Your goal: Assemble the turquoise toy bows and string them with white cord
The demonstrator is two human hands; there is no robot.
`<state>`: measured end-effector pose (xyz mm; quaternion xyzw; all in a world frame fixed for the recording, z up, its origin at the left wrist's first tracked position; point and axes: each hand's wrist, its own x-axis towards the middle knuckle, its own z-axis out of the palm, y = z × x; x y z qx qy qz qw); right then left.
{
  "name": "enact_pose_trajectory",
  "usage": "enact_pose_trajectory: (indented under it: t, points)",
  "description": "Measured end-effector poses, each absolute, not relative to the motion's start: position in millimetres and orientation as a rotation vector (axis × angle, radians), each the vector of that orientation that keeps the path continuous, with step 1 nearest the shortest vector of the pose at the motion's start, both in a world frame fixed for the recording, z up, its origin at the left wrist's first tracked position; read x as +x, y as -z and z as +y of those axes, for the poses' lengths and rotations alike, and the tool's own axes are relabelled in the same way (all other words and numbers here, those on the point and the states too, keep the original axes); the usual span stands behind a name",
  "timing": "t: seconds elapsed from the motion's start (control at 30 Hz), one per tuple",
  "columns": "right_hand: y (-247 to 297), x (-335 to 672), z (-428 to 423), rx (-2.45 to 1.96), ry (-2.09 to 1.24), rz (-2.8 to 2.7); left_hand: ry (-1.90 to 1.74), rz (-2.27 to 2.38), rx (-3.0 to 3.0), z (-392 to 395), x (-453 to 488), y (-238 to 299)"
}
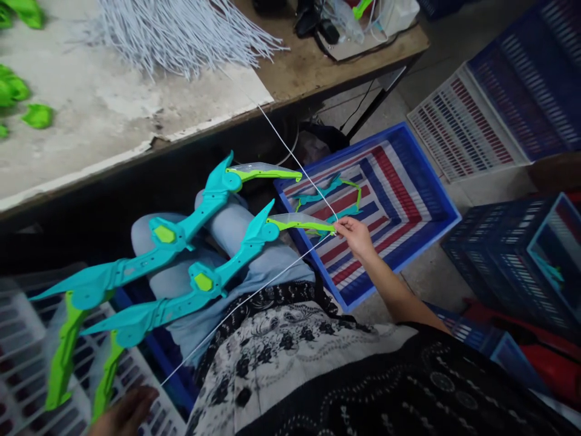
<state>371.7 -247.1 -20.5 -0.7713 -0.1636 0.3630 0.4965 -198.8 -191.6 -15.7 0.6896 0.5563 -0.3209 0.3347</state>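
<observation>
Two teal toy bows with green limbs lie across my lap, the farther toy bow (170,239) beside the nearer toy bow (206,281). My right hand (356,236) is closed in a pinch at the green upper tip of the nearer bow, with a white string (290,151) at the fingertips. One stretch of string rises to the table; another runs straight down to my left hand (129,415). That hand is dim and partly cut off at the bottom left, fingers curled around the string's end beside the nearer bow's lower green limb (109,375).
A bundle of white strings (181,36) and green plastic parts (37,116) lie on the worktable (113,115). A blue crate (403,254) on the floor holds teal and green bows. Stacked crates (490,254) stand at the right; a white crate (27,339) is at lower left.
</observation>
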Motion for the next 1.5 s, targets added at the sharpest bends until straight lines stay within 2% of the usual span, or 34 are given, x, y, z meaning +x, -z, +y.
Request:
enact_pose_trajectory:
  t: [0.1,0.2,0.27,0.37,0.43,0.53,0.7,0.93,1.1,1.3,1.5]
  points:
    - [15.3,378.1,-242.6,-1.880,-0.857,-0.430,0.777,1.401,1.638,-175.7,-188.1,16.6]
    - [10.7,384.7,-225.3,-1.827,-0.838,-0.440,0.636,1.458,1.823,-136.0,-141.3,-11.1]
    - [9.0,386.5,-206.5,-1.753,-0.842,-0.433,0.362,1.545,2.018,-105.8,-90.7,-33.7]
    - [10.3,384.9,-172.9,-1.685,-0.767,-0.475,-0.152,1.306,2.117,-68.5,0.7,-49.4]
    - [12.9,382.9,-151.9,-1.713,-0.660,-0.576,-0.226,1.104,2.044,-53.3,56.5,-43.2]
    - [17.0,381.6,-129.4,-1.835,-0.497,-0.785,-0.126,0.884,1.825,-45.3,109.5,-23.1]
    - [26.3,382.9,-114.7,-1.904,-0.379,-1.019,0.026,0.832,1.576,-46.0,123.8,-6.2]
    - [40.7,382.5,-106.9,-1.814,-0.250,-1.183,-0.144,0.945,1.114,-29.9,176.7,11.9]
    - [46.1,382.0,-106.3,-1.835,-0.168,-1.288,-0.121,0.926,0.774,-22.1,229.3,36.4]
    - [58.7,382.8,-109.1,-1.816,-0.144,-1.299,-0.108,0.738,0.632,-25.6,262.5,52.9]
    - [60.9,385.9,-112.2,-1.815,-0.239,-1.392,-0.163,0.813,0.758,-26.5,264.6,53.7]
